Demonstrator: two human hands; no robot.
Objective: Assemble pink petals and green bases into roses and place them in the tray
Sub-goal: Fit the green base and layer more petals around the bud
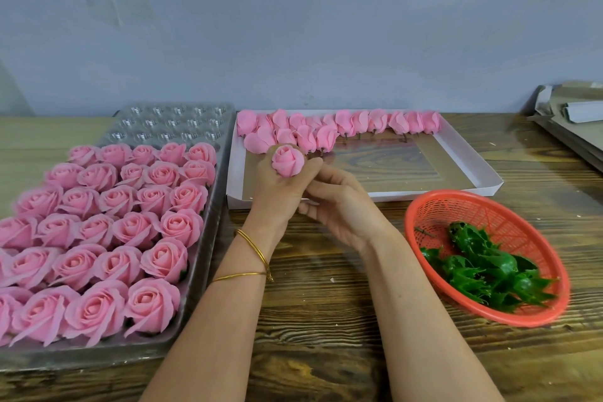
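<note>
Grainy wooden table (326, 320); left hand's fingers (277, 188) pinching soft pink rosebud (287, 160), right hand's fingers (326, 184) seemingly curled beneath.

A brown wooden table (326, 320) holds a clear tray (202, 258), a white box (470, 166), a red basket (424, 206) and grey cardboard (574, 127).

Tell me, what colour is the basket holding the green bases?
Orange-red, a mesh plastic basket, seen in the head view.

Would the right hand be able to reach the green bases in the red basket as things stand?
Probably yes: the right hand is only steadying the pink bud that the left hand holds, and the red basket sits open beside it, with nothing over the green bases.
</note>
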